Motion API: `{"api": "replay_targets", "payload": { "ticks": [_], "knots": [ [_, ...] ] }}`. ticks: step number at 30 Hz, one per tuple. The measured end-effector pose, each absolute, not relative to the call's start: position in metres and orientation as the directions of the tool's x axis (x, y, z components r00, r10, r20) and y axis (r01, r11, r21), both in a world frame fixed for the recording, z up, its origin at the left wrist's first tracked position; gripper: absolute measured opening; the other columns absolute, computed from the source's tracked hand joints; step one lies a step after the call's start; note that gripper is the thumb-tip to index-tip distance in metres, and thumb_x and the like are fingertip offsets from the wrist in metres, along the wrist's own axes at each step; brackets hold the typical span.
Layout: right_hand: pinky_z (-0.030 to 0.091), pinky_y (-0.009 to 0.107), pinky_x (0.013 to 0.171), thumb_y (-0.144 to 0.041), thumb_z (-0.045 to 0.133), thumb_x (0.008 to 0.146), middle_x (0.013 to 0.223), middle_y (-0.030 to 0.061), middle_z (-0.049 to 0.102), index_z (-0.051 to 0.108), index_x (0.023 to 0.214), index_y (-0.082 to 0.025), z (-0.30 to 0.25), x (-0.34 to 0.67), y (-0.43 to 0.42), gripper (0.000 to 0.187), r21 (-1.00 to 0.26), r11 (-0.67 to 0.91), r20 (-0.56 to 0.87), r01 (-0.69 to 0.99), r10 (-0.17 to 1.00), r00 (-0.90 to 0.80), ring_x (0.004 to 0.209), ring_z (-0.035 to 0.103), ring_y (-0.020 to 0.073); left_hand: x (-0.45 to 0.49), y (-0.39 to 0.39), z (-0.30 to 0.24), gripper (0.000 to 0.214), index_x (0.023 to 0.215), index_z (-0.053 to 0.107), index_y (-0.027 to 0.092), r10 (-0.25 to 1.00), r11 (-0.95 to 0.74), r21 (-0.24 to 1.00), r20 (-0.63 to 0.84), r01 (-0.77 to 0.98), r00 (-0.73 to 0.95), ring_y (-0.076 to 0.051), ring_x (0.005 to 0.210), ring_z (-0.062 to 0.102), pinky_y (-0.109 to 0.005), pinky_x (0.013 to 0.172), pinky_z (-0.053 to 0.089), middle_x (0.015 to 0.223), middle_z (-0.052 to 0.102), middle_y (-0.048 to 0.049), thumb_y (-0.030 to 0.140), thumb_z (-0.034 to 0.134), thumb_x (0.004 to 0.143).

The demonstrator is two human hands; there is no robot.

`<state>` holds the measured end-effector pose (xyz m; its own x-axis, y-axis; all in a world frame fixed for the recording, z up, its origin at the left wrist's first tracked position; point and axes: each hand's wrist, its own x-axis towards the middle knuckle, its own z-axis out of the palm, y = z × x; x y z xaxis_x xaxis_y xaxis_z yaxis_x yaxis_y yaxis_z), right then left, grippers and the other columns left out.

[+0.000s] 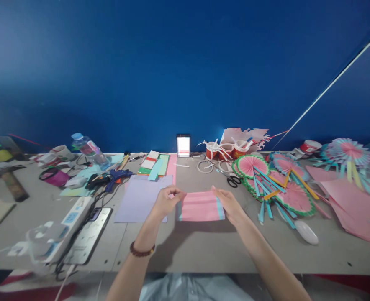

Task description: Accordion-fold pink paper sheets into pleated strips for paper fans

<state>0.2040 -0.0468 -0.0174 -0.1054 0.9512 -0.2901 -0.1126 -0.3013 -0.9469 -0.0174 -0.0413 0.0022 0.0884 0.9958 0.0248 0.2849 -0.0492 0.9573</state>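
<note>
Over the grey tabletop's [204, 246] centre, left hand [168, 200] and right hand [230, 204] pinched a blue-ended pink paper rectangle [200, 207], seemingly creased but ungathered, while green-rimmed pink pleated-paper fans [253, 164] lay formed toward two o'clock.

From here, the pink rectangular blue-edged paper piece [200, 206] looks matt — softly creased. At nine o'clock from it, the flat lavender sheet [137, 200] is smooth, dull paper; at ten, the clear blue-capped bottle [92, 149] is glossy plastic; at three, the round pink-and-green fans [298, 199] are matt paper — finely ridged.
</note>
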Motion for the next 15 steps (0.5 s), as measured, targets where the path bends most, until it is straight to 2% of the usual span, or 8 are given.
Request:
{"api": "replay_targets", "payload": {
  "ticks": [5,10,13,15],
  "knots": [
    [0.05,0.032,0.064,-0.069,0.062,0.064,0.062,0.0059,0.07,0.072,0.071,-0.013,-0.0177,0.2061,-0.0457,0.058,-0.966,-0.253,-0.247,-0.045,0.964,-0.1,0.063,0.065,0.0223,-0.0176,-0.0423,0.0008,0.024,0.057,0.061,0.017,0.997,0.007,0.98,-0.022,0.196,0.071,-0.014,0.065,0.051,-0.026,0.068,0.04,0.063,0.058,-0.0013,0.037,0.067,0.067],
    [0.05,0.037,0.08,-0.064,0.062,0.07,0.079,0.0085,0.074,0.074,0.089,-0.015,-0.0188,0.2057,-0.0448,0.055,-0.965,-0.242,-0.22,-0.098,0.955,-0.197,0.078,0.069,0.0252,-0.018,-0.0422,-0.0038,0.022,0.058,0.062,0.016,0.997,0.027,0.985,-0.038,0.168,0.061,-0.012,0.061,0.048,-0.024,0.063,0.038,0.06,0.057,-0.0002,0.035,0.068,0.066],
    [0.049,0.039,0.084,-0.064,0.062,0.07,0.084,0.0111,0.074,0.074,0.093,-0.014,-0.0207,0.2051,-0.0445,0.057,-0.957,-0.262,-0.231,-0.128,0.949,-0.213,0.083,0.069,0.0273,-0.0177,-0.0429,-0.0056,0.023,0.057,0.062,0.016,0.998,0.032,0.99,-0.038,0.135,0.047,-0.012,0.059,0.048,-0.024,0.061,0.039,0.059,0.056,0.0,0.036,0.068,0.067],
    [0.048,0.04,0.086,-0.064,0.062,0.07,0.084,0.0114,0.074,0.074,0.093,-0.014,-0.0224,0.2056,-0.0439,0.057,-0.956,-0.255,-0.225,-0.144,0.955,-0.194,0.085,0.069,0.0282,-0.0181,-0.0439,-0.0061,0.024,0.063,0.066,0.016,0.998,0.027,0.996,-0.031,0.087,0.051,-0.014,0.065,0.052,-0.025,0.064,0.041,0.064,0.061,-0.0023,0.039,0.068,0.069]
  ]
}}
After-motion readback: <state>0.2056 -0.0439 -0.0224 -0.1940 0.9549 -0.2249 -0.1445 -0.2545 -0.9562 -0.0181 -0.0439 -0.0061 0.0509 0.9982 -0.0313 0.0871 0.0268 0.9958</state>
